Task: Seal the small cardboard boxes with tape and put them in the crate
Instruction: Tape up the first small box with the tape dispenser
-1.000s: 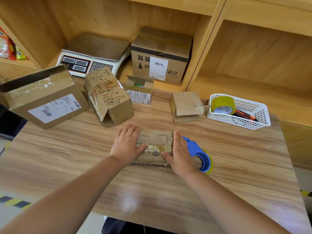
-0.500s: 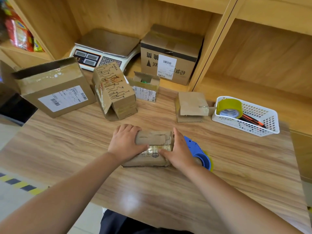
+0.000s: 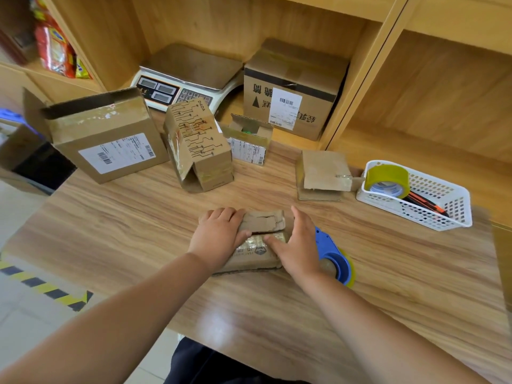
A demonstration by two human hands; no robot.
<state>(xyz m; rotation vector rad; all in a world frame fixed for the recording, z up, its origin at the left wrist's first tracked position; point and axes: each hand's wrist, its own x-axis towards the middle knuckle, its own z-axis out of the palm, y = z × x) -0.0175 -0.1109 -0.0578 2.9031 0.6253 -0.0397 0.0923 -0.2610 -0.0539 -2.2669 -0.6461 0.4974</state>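
almost nothing changed: left hand (image 3: 219,235) still grips the small box (image 3: 263,221) on the table (image 3: 133,234), right hand (image 3: 300,246) presses flat against its other end; tape dispenser (image 3: 333,254) lies untouched, sealing not started

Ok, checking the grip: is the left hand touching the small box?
Touching. Head view: left hand curled over the left end of the small box, thumb on it.

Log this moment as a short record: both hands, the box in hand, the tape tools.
left hand: grips the left end of the small box
right hand: flat against the box's right end, thumb on its front
small box: on the table, top flaps folded down
tape dispenser: blue, on the table beside the right hand
tape roll: yellow, in the white basket
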